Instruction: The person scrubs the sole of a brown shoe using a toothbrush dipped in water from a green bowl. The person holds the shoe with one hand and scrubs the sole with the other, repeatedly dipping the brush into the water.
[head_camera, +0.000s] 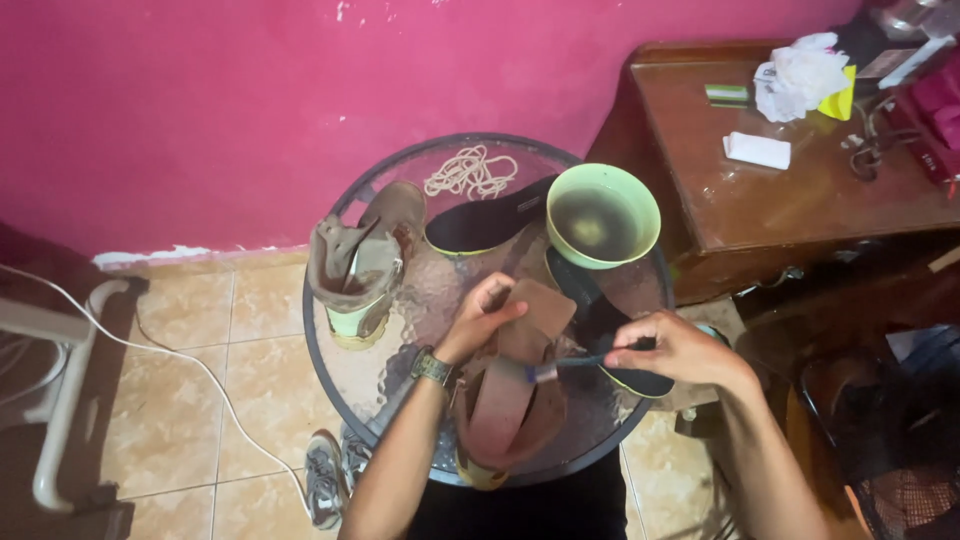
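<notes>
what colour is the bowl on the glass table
Pale green bowl, dark murky inside; head view.

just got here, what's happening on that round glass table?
A person is working on a brown boot lying on the round glass table. The left hand has a grip on the boot's tongue, pulling it open, and the right hand holds a dark brush with its head at the boot. The second boot stands to the left, two black insoles and a pile of laces lie behind, beside a green bowl of murky liquid.
</notes>
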